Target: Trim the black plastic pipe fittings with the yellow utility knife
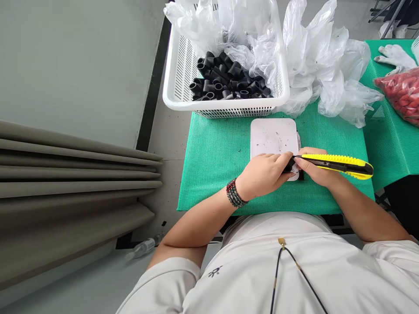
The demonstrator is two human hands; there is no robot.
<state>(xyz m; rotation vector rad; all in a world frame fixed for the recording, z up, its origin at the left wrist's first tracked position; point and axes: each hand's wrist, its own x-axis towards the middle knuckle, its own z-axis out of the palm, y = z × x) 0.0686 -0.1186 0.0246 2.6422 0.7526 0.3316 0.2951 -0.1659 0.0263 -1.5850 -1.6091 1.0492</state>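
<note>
My left hand point(263, 175) is closed around a black pipe fitting point(288, 166), mostly hidden by the fingers. A yellow and black utility knife point(340, 165) lies across my right hand point(314, 169), which grips it near the blade end. The tip of the knife meets the fitting between both hands. Beneath them, a white digital scale point(274, 136) sprinkled with small black shavings rests on the green mesh table cover point(216, 174).
Behind the scale stands a white plastic basket point(183, 104) with several black pipe fittings point(225, 76) and clear plastic bags point(255, 26). More crumpled bags point(327, 65) lie to its right. A bag of red parts point(401, 93) and a white glove point(397, 56) are at far right.
</note>
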